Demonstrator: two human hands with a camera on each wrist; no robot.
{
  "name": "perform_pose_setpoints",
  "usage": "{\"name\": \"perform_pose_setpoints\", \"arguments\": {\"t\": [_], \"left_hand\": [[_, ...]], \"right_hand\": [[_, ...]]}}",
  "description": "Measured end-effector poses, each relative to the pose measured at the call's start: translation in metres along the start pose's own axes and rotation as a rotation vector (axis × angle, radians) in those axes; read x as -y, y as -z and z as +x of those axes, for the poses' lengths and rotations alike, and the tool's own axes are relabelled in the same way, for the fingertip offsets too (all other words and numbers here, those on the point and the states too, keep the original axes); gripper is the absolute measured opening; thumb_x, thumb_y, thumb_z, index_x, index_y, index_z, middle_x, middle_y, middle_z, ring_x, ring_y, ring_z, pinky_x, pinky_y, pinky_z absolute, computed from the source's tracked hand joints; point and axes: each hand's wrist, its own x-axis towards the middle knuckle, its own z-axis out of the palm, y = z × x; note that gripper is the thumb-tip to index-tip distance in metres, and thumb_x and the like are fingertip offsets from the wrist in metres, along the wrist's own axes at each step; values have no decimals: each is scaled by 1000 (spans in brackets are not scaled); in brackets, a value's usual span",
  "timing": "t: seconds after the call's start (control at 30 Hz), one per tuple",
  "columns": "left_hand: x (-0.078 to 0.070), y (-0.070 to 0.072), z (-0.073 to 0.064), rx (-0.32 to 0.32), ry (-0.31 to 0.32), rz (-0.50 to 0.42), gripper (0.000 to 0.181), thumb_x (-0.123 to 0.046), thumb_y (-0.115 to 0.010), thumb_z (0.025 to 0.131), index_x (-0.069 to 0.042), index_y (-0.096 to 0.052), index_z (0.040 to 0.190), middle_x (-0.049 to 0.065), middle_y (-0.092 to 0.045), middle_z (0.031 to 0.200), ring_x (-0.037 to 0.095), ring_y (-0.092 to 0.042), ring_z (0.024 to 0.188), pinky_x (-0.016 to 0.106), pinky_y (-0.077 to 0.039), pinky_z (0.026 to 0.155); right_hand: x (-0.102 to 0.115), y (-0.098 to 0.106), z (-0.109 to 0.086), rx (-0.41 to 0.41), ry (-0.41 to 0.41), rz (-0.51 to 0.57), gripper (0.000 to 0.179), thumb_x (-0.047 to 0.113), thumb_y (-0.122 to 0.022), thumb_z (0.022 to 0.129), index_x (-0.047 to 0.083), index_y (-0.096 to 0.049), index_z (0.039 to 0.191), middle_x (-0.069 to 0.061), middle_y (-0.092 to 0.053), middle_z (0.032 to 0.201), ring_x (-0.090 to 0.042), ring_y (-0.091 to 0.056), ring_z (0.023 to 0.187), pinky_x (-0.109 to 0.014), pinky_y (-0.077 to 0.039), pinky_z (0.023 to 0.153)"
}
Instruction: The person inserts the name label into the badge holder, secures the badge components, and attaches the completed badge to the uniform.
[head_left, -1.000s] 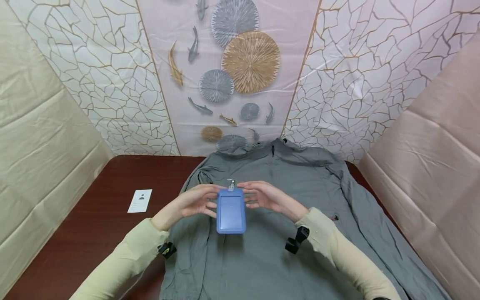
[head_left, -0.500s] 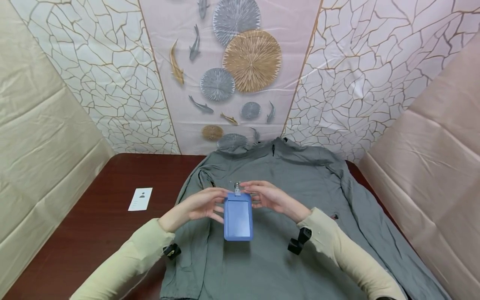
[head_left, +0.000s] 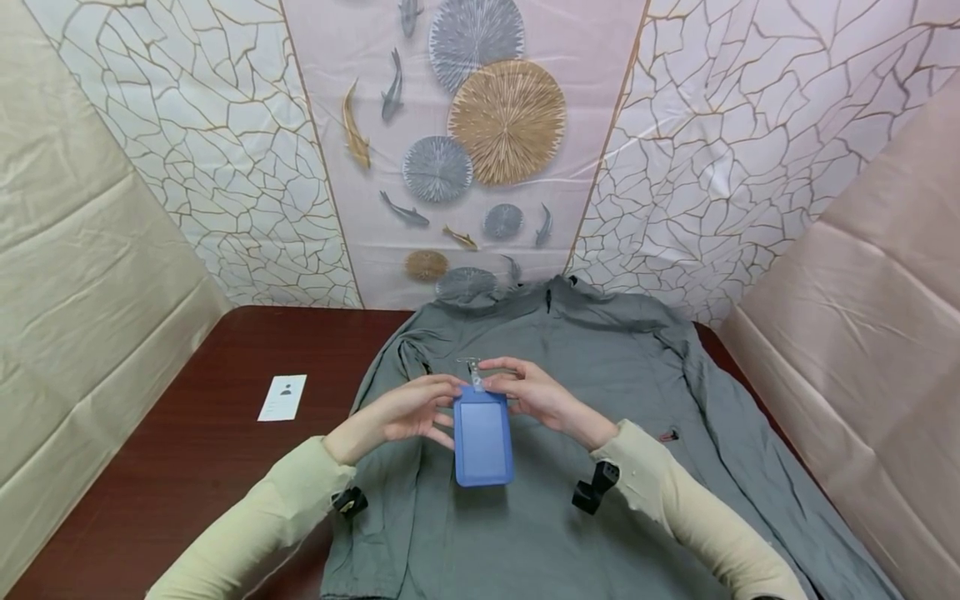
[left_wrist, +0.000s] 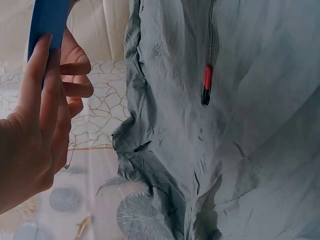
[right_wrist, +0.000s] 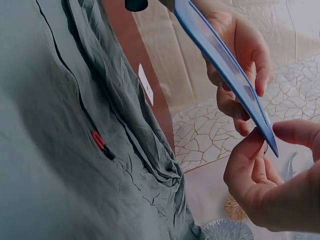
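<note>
A blue badge holder point(head_left: 483, 442) with a framed front hangs upright between both hands over the grey jacket point(head_left: 600, 358). At its top is a clear strap with a metal clip point(head_left: 476, 375), and a thin wire pin point(left_wrist: 70, 156) shows below the hand in the left wrist view. My left hand point(head_left: 408, 410) holds the upper left corner, its fingers along one face. With thumb and fingertips my right hand point(head_left: 536, 396) pinches the top end by the strap; the right wrist view shows this pinch on the holder's edge point(right_wrist: 227, 65).
A white card point(head_left: 282, 397) with a small portrait mark lies on the dark red table point(head_left: 217, 467) at the left. The spread jacket covers most of the right side and has a red zipper pull point(left_wrist: 207, 80). Patterned cloth point(head_left: 675, 167) hangs behind.
Both the badge holder and my left hand have shifted right and slightly down. My right fingers have closed in on the strap at the top.
</note>
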Motion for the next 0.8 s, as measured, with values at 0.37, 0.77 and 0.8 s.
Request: {"name": "perform_pose_setpoints", "arguments": {"t": [0.37, 0.77, 0.8], "left_hand": [[1, 2, -5, 53, -6, -48, 44, -17, -27, 98, -1, -19, 138, 28, -27, 139, 33, -55, 108, 47, -51, 80], [-5, 15, -4, 61, 2, -143, 29, -27, -25, 99, -10, -33, 121, 30, -20, 142, 45, -36, 123, 55, -43, 91], [-5, 16, -3, 63, 2, -144, 26, -26, -25, 99, -11, -35, 117, 31, -21, 141, 46, -35, 123, 55, -42, 91]], "right_hand": [[0, 2, -1, 82, -1, 44, 51, 6, -51, 89, 3, -31, 136, 3, -60, 92, -9, -61, 81, -28, -52, 71], [1, 10, 1, 168, -19, -39, 48, 8, -54, 88, 1, -37, 132, -2, -62, 99, -13, -62, 86, -32, -52, 73], [1, 10, 1, 175, -23, -43, 47, 8, -54, 88, 1, -37, 132, -2, -62, 99, -13, -62, 86, -33, -53, 73]]}}
